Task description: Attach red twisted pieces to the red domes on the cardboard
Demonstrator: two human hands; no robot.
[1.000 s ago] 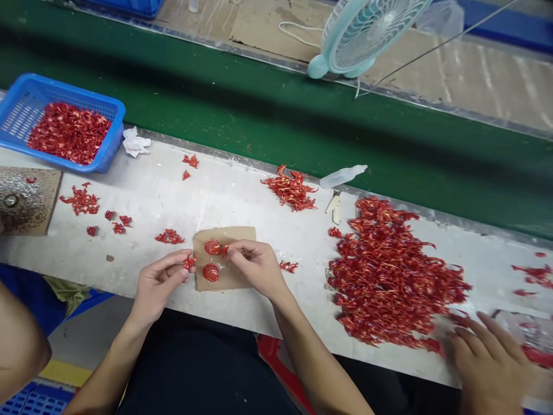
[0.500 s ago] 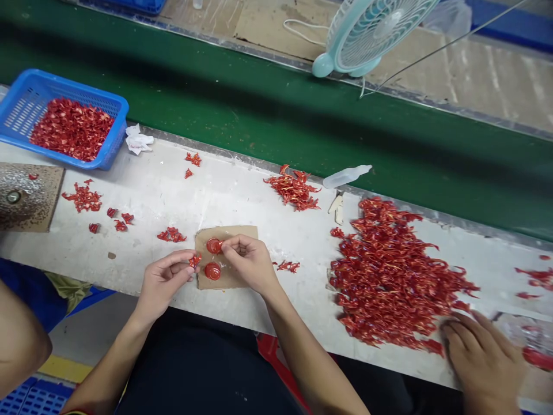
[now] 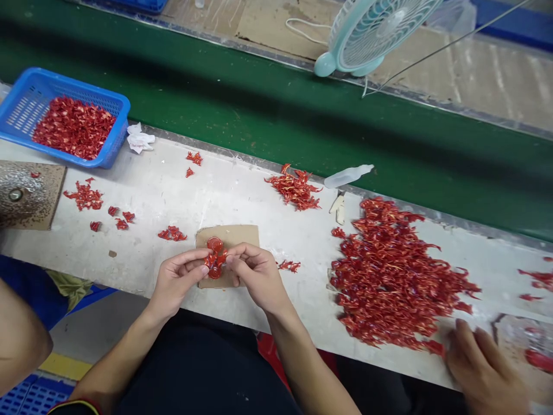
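Note:
Over a small square of brown cardboard (image 3: 244,235), my left hand (image 3: 179,279) pinches a small red plastic piece (image 3: 209,260) between thumb and fingertips. Facing it, my right hand (image 3: 259,279) is closed in a pinch on another small red part (image 3: 223,255). The two parts meet or nearly meet; I cannot tell whether they touch. On the cardboard lie two round, shiny red pieces (image 3: 215,244), partly covered by the held parts. A few pointed red pieces (image 3: 288,266) rest just right of my right hand, and a small red cluster (image 3: 171,233) sits beyond my left.
A large heap of red pieces (image 3: 393,276) lies to the right, with a co-worker's hand (image 3: 486,363) by it. At the back are a smaller pile (image 3: 294,189) and a translucent bottle (image 3: 348,176). A blue basket (image 3: 116,129) of red parts stands at the left; a fan (image 3: 380,34) sits beyond.
My left hand has moved right, bringing its red piece over the cardboard. My right hand has drawn slightly back from the upper round piece. The co-worker's hand has shifted down beside the heap.

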